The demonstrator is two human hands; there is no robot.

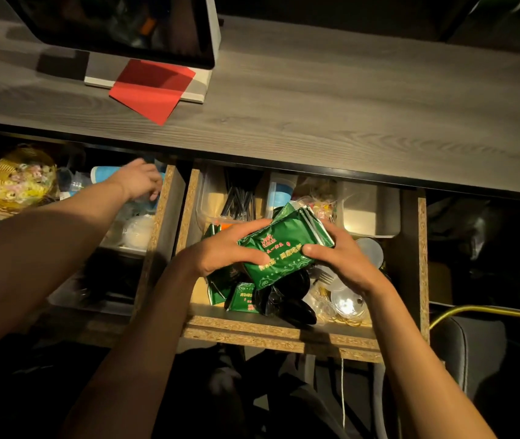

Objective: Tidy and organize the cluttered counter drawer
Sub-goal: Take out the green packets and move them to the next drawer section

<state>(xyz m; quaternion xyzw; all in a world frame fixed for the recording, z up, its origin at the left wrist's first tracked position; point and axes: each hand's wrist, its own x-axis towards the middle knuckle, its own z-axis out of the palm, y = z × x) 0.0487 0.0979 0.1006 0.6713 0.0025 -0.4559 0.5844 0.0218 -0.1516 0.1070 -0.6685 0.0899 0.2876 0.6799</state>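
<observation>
A grey wood-grain counter (315,99) spans the upper half of the frame, carrying a dark screen on a white base (144,26) at upper left with a red paper sheet (152,88) lying partly on that base. Below the counter edge, at centre, the open particle-board drawer (284,339) holds a jumble of things: a clear tray of dark utensils (238,198) at its back left, an empty translucent bin (369,210) at back right, clear plastic cups and lids (347,301) at lower right, and loose green packets (242,297) beside black plastic spoons (287,299) near the front. Above this clutter, the left hand (223,248) and right hand (341,258) together grip a stack of green packets (284,251) from either side, fingers curled round its edges. At the left of the frame a third hand (136,180), belonging to another arm, reaches into a neighbouring compartment among blue paper cups (103,174); whether it holds anything cannot be told. A yellow woven basket (15,182) of small sweets sits at far left.
</observation>
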